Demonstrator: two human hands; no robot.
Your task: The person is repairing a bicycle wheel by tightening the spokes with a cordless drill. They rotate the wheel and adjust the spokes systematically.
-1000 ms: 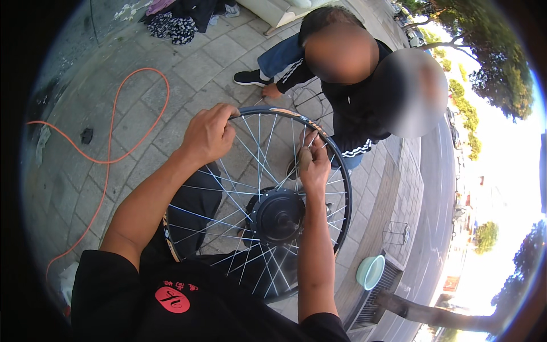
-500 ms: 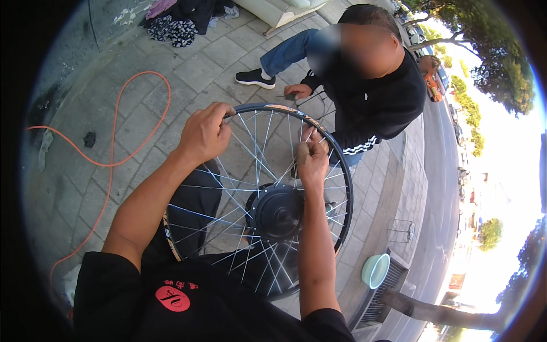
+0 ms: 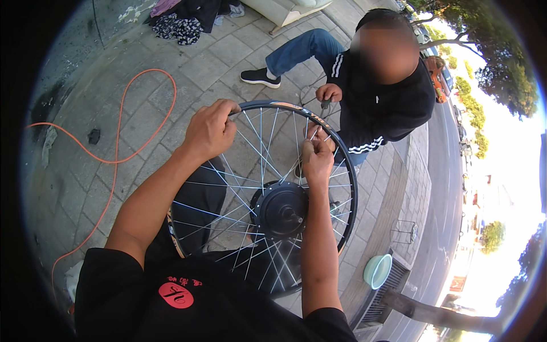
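A spoked wheel (image 3: 354, 191) with a black rim and orange-and-white stickers leans over my lap. At its centre is a large black hub motor (image 3: 279, 210) with a short axle stub. My left hand (image 3: 211, 132) is closed around the rim at the upper left. Inside the upper right of the rim, my right hand (image 3: 318, 162) pinches a spoke (image 3: 311, 128); the fingertips partly hide it. Just beyond my fingers is a co-worker's hand (image 3: 325, 137) at the same spokes. The co-worker's other hand (image 3: 329, 92) holds a small dark-handled tool (image 3: 325, 104) above the rim.
The co-worker (image 3: 382, 91) sits opposite, close to the wheel. An orange hose (image 3: 117, 137) loops over the paving at left. Clothes (image 3: 179, 27) lie near a pale sofa (image 3: 293, 14) at the back. A mint basin (image 3: 378, 272) stands by a drain grate (image 3: 393, 290) at right.
The co-worker's tool hand has come up and right, closer to the rim, and their head has moved back. My hands keep their places on the wheel.
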